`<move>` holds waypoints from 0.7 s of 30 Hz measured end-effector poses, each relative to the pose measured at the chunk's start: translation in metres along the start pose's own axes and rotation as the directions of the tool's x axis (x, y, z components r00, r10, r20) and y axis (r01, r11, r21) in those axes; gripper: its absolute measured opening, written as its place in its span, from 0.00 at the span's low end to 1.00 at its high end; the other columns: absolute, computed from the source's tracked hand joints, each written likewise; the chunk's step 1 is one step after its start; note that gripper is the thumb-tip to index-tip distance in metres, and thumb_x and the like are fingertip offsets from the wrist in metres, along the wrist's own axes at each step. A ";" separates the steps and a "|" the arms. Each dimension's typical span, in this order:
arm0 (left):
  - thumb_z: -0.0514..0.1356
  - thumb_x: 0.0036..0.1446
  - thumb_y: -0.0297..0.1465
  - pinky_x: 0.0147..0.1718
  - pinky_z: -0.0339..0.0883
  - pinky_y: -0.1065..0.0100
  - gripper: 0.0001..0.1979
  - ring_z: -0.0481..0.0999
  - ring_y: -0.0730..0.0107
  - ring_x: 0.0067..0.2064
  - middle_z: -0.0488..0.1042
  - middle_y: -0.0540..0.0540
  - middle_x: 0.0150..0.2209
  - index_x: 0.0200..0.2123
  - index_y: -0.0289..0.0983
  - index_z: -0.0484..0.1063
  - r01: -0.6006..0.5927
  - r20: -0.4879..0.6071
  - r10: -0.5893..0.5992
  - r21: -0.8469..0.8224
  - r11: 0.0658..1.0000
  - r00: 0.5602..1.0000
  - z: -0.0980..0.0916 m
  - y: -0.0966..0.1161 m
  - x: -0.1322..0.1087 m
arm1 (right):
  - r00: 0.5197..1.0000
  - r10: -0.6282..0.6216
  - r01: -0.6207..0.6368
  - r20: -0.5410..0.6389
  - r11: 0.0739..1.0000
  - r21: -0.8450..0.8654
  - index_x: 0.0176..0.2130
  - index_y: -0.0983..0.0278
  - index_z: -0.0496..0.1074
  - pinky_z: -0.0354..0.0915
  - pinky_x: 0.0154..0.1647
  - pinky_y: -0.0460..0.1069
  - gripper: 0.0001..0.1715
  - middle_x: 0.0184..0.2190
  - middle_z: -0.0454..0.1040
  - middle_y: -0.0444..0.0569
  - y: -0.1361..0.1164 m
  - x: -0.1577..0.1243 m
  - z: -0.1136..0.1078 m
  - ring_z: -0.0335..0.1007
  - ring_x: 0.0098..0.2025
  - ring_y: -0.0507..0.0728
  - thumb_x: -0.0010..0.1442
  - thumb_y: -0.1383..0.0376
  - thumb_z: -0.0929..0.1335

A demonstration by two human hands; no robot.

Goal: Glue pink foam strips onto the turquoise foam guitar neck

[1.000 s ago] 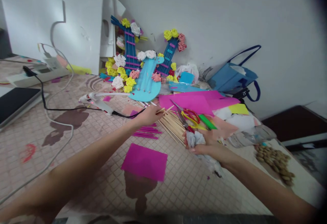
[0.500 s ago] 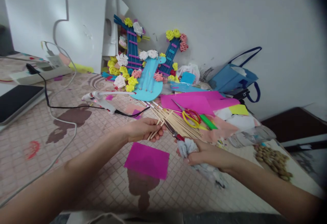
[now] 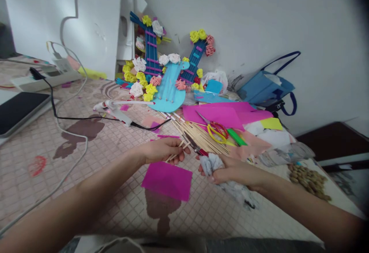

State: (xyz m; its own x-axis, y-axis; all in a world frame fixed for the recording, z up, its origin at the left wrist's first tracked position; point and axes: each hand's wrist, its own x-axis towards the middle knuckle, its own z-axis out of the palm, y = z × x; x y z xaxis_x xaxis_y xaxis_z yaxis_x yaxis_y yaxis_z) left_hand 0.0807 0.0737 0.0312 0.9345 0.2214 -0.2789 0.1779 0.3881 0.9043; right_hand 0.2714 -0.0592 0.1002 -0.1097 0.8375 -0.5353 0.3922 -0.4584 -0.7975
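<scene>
My left hand pinches a few short wooden sticks above the table. My right hand is wrapped around red-handled cutters, whose grip is bundled in a pale grey cloth. The dark blades point up and left, close to the left fingertips. Behind them lies a loose pile of long wooden sticks. A magenta paper sheet lies flat just below my left hand.
Yellow-handled scissors rest beside a green strip. A white glue gun with a black cord lies left. Paper-flower guitars lean at the back. Peanuts and a plastic bottle are on the right. A phone lies far left.
The sticks in my left hand reach less far up past the fingers. More of the cutter blades shows, and a thin purple strip is visible behind the left hand. The view has shifted slightly.
</scene>
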 end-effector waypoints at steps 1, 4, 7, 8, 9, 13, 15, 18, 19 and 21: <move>0.58 0.57 0.32 0.26 0.57 0.72 0.09 0.67 0.78 0.25 0.70 0.49 0.28 0.39 0.32 0.70 0.008 0.007 -0.008 -0.017 1.000 1.000 0.000 -0.001 0.000 | 1.000 0.000 0.001 -0.006 1.000 0.014 0.41 0.62 0.71 0.63 0.37 0.49 0.22 0.32 0.71 0.44 0.001 0.000 0.000 0.65 0.36 0.55 0.42 0.65 0.70; 0.59 0.57 0.33 0.30 0.60 0.70 0.10 0.70 0.76 0.27 0.72 0.48 0.29 0.39 0.33 0.70 0.025 0.040 -0.022 -0.070 0.997 0.999 -0.001 -0.004 0.003 | 1.000 0.019 -0.018 -0.011 0.999 0.030 0.39 0.62 0.71 0.62 0.39 0.50 0.21 0.28 0.68 0.42 0.001 0.000 0.000 0.63 0.34 0.54 0.41 0.65 0.72; 0.59 0.58 0.33 0.30 0.60 0.70 0.10 0.70 0.76 0.27 0.72 0.48 0.29 0.41 0.32 0.70 0.024 0.064 -0.016 -0.115 0.993 0.998 -0.001 -0.006 0.006 | 1.000 0.015 -0.015 -0.027 1.000 0.004 0.37 0.62 0.71 0.61 0.41 0.51 0.19 0.28 0.67 0.42 -0.001 0.000 0.001 0.62 0.36 0.55 0.40 0.65 0.72; 0.59 0.58 0.33 0.29 0.59 0.71 0.10 0.70 0.77 0.27 0.72 0.48 0.29 0.41 0.32 0.70 0.020 0.069 -0.012 -0.123 0.992 0.998 0.000 -0.007 0.006 | 0.999 0.016 -0.016 -0.029 1.000 0.004 0.36 0.62 0.70 0.61 0.41 0.51 0.18 0.28 0.66 0.42 -0.001 0.000 0.002 0.62 0.37 0.56 0.40 0.65 0.72; 0.58 0.59 0.33 0.28 0.58 0.72 0.10 0.69 0.78 0.26 0.72 0.48 0.29 0.40 0.32 0.70 0.014 0.072 -0.005 -0.126 0.992 0.997 0.000 -0.007 0.006 | 0.999 0.020 -0.020 -0.025 1.000 0.007 0.34 0.62 0.70 0.61 0.41 0.50 0.17 0.28 0.66 0.42 -0.002 0.000 0.002 0.62 0.37 0.56 0.40 0.66 0.72; 0.57 0.60 0.32 0.23 0.51 0.72 0.09 0.63 0.81 0.22 0.72 0.49 0.28 0.39 0.32 0.71 -0.007 0.075 0.015 -0.097 0.995 0.997 0.003 -0.006 0.005 | 0.999 0.034 -0.034 0.000 0.999 0.019 0.30 0.62 0.68 0.60 0.41 0.50 0.13 0.26 0.64 0.41 -0.004 0.000 0.003 0.61 0.36 0.55 0.39 0.67 0.71; 0.57 0.59 0.32 0.22 0.48 0.72 0.09 0.62 0.80 0.22 0.72 0.49 0.27 0.39 0.32 0.71 -0.019 0.076 0.026 -0.091 0.996 0.997 0.003 -0.006 0.005 | 0.999 0.037 -0.037 0.012 0.999 0.035 0.32 0.62 0.68 0.60 0.40 0.49 0.15 0.25 0.63 0.40 -0.005 0.000 0.004 0.61 0.35 0.54 0.39 0.67 0.71; 0.58 0.57 0.32 0.21 0.46 0.72 0.09 0.62 0.80 0.22 0.72 0.49 0.27 0.38 0.33 0.70 -0.031 0.098 0.039 -0.084 0.996 0.994 0.002 -0.007 0.005 | 0.998 0.053 -0.055 0.042 0.997 0.053 0.37 0.62 0.69 0.61 0.40 0.50 0.20 0.27 0.65 0.41 -0.006 0.000 0.004 0.63 0.36 0.55 0.40 0.66 0.70; 0.58 0.56 0.32 0.21 0.46 0.72 0.09 0.62 0.80 0.22 0.72 0.49 0.27 0.37 0.33 0.70 -0.030 0.104 0.038 -0.080 0.996 0.994 0.002 -0.007 0.005 | 0.997 0.058 -0.060 0.040 0.997 0.048 0.38 0.62 0.69 0.61 0.40 0.50 0.21 0.28 0.66 0.42 -0.006 0.001 0.004 0.63 0.38 0.56 0.40 0.66 0.70; 0.58 0.56 0.32 0.21 0.46 0.72 0.08 0.61 0.80 0.21 0.72 0.49 0.27 0.36 0.33 0.70 -0.024 0.107 0.031 -0.073 0.997 0.994 0.002 -0.008 0.006 | 0.998 0.066 -0.066 0.022 0.998 0.016 0.41 0.62 0.69 0.61 0.41 0.50 0.26 0.34 0.69 0.44 -0.006 0.002 0.003 0.63 0.41 0.57 0.39 0.66 0.71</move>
State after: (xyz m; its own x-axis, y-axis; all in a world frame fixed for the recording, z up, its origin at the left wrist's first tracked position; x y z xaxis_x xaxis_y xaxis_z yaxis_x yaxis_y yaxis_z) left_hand 0.0858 0.0704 0.0229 0.9671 0.1369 -0.2143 0.1328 0.4470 0.8846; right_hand 0.2661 -0.0560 0.1033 -0.1038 0.7989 -0.5924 0.3843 -0.5172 -0.7648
